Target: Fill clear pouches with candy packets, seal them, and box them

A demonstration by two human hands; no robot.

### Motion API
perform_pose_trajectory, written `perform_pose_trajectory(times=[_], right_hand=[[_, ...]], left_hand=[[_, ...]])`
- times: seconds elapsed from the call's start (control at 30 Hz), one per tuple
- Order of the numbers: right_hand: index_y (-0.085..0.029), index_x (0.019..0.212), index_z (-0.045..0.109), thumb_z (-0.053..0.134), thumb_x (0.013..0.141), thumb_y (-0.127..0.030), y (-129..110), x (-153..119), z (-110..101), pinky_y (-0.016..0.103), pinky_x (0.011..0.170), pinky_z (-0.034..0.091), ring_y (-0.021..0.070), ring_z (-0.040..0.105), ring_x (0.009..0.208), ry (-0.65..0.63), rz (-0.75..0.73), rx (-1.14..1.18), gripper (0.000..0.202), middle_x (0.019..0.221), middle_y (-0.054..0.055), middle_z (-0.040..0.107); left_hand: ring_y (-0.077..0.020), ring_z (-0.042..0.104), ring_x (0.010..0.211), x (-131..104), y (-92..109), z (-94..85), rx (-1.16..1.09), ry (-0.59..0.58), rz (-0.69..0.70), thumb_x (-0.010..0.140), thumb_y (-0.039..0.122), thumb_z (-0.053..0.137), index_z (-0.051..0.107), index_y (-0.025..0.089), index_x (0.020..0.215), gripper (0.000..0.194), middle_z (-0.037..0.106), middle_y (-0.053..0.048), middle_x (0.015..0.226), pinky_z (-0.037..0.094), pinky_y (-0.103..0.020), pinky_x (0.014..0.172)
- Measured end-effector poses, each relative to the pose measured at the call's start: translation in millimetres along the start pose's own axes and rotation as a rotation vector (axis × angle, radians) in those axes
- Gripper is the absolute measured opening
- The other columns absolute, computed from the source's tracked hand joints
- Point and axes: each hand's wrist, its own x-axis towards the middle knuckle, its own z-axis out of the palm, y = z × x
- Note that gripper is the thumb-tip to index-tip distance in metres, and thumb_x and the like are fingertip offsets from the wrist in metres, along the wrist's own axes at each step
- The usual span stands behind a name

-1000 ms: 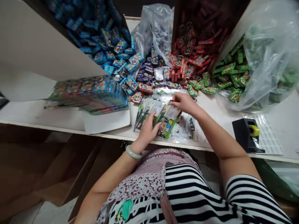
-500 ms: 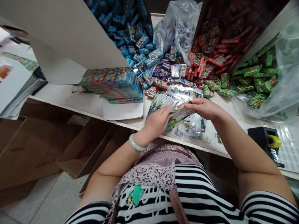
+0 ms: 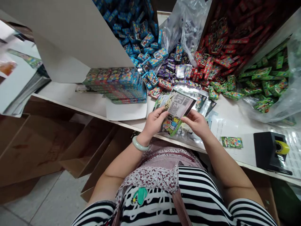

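Note:
A flat printed plastic bag [image 3: 180, 103] with a barcode and a bright picture label is held up over the front of the table. My left hand [image 3: 152, 123] pinches its left edge between thumb and fingers. At its lower right edge, my right hand [image 3: 197, 124] grips it with the thumb on top. Beneath lie more flat plastic bags [image 3: 204, 101], partly covered by the held one and my hands. Small red boxes [image 3: 165, 84] and purple boxes [image 3: 167, 66] lie just behind this stack.
Blue boxes [image 3: 141, 37] spill from a carton at the back, red ones [image 3: 221, 61] from another. Green boxes [image 3: 263, 88] sit in clear plastic at right. Stacked boxes [image 3: 117, 83] stand left. A tape dispenser [image 3: 266, 150] and a green packet [image 3: 231, 142] lie right. Cartons [image 3: 37, 144] stand below.
The bag has been lifted and turned, so its barcode and label now face up. My right hand has moved down and toward me, uncovering the green packet on the table.

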Motion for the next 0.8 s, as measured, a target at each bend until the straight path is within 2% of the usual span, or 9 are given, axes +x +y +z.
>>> perform_pose_trajectory(times=[0.07, 0.13, 0.2, 0.3, 0.4, 0.5, 0.6, 0.67, 0.8], right_hand=[[-0.023, 0.069, 0.056, 0.078, 0.069, -0.045, 5.4, 6.1, -0.5, 0.032, 0.070, 0.053, 0.0144, 0.058, 0.067, 0.078, 0.023, 0.002, 0.031, 0.065, -0.004, 0.059], [-0.023, 0.068, 0.053, 0.077, 0.069, -0.047, 7.6, 8.6, -1.6, 0.028, 0.060, 0.049, 0.0113, 0.053, 0.058, 0.114, 0.062, 0.043, 0.034, 0.060, -0.006, 0.056], [-0.024, 0.079, 0.059, 0.079, 0.067, -0.046, 9.6, 5.5, -1.2, 0.028, 0.062, 0.051, 0.0122, 0.058, 0.062, 0.032, 0.112, 0.073, 0.032, 0.068, -0.005, 0.063], [-0.024, 0.092, 0.064, 0.084, 0.065, -0.039, 16.0, -5.1, 3.0, 0.034, 0.077, 0.055, 0.0163, 0.066, 0.076, -0.138, 0.165, 0.025, 0.036, 0.085, -0.001, 0.072], [-0.023, 0.082, 0.063, 0.083, 0.065, -0.041, 24.7, -12.1, 7.1, 0.034, 0.074, 0.055, 0.0156, 0.065, 0.071, -0.091, 0.196, 0.041, 0.032, 0.079, -0.001, 0.071], [-0.022, 0.079, 0.061, 0.084, 0.063, -0.044, 30.0, -12.8, 5.1, 0.029, 0.064, 0.052, 0.0129, 0.062, 0.064, 0.010, 0.233, 0.146, 0.035, 0.072, -0.003, 0.069], [-0.022, 0.085, 0.062, 0.085, 0.060, -0.045, 30.8, -12.8, -3.4, 0.024, 0.055, 0.047, 0.0112, 0.061, 0.062, 0.100, 0.236, 0.175, 0.041, 0.077, -0.002, 0.072], [-0.021, 0.088, 0.062, 0.085, 0.059, -0.045, 30.6, -13.8, -9.3, 0.023, 0.052, 0.046, 0.0113, 0.061, 0.062, 0.085, 0.252, 0.139, 0.044, 0.080, -0.001, 0.073], [-0.022, 0.086, 0.060, 0.085, 0.058, -0.048, 33.4, -18.7, -12.1, 0.024, 0.051, 0.046, 0.0124, 0.061, 0.060, 0.065, 0.258, 0.085, 0.046, 0.074, -0.003, 0.071]], left_hand=[[-0.0208, 0.072, 0.089, -1.2, -4.4, 4.5, -0.193, -0.099, -0.109, 0.085, 0.048, 0.068, 0.071, 0.017, 0.103, 0.036, 0.077, -0.007, 0.098, 0.061, -0.037, 0.082], [-0.0206, 0.073, 0.087, -2.4, -9.2, 8.4, -0.320, -0.110, -0.162, 0.085, 0.048, 0.068, 0.069, 0.017, 0.106, 0.037, 0.076, -0.007, 0.097, 0.061, -0.037, 0.080], [-0.0199, 0.073, 0.091, -3.3, -13.9, 10.8, -0.351, -0.023, -0.165, 0.084, 0.046, 0.069, 0.067, 0.018, 0.110, 0.038, 0.076, -0.007, 0.103, 0.060, -0.037, 0.084], [-0.0197, 0.071, 0.100, -3.0, -19.5, 11.4, -0.318, 0.083, -0.152, 0.083, 0.045, 0.070, 0.065, 0.019, 0.113, 0.040, 0.075, -0.007, 0.111, 0.059, -0.037, 0.091], [-0.0224, 0.071, 0.104, -3.8, -21.6, 9.2, -0.324, 0.058, -0.147, 0.085, 0.047, 0.067, 0.063, 0.019, 0.116, 0.042, 0.074, -0.009, 0.113, 0.060, -0.040, 0.091], [-0.0248, 0.073, 0.100, -13.7, -19.8, 3.0, -0.346, -0.098, -0.205, 0.085, 0.048, 0.068, 0.060, 0.019, 0.124, 0.049, 0.074, -0.011, 0.112, 0.062, -0.040, 0.083], [-0.0234, 0.076, 0.085, -33.6, -16.8, -7.2, -0.356, -0.369, -0.403, 0.079, 0.042, 0.077, 0.058, 0.018, 0.128, 0.057, 0.075, -0.012, 0.105, 0.061, -0.032, 0.069], [-0.0204, 0.075, 0.076, -45.7, -15.4, -14.5, -0.378, -0.440, -0.501, 0.080, 0.039, 0.077, 0.060, 0.015, 0.124, 0.053, 0.076, -0.013, 0.099, 0.058, -0.026, 0.063], [-0.0232, 0.074, 0.096, -46.6, -15.6, -24.7, -0.438, -0.538, -0.498, 0.068, 0.030, 0.088, 0.060, 0.016, 0.126, 0.066, 0.073, -0.014, 0.112, 0.058, -0.028, 0.081]])
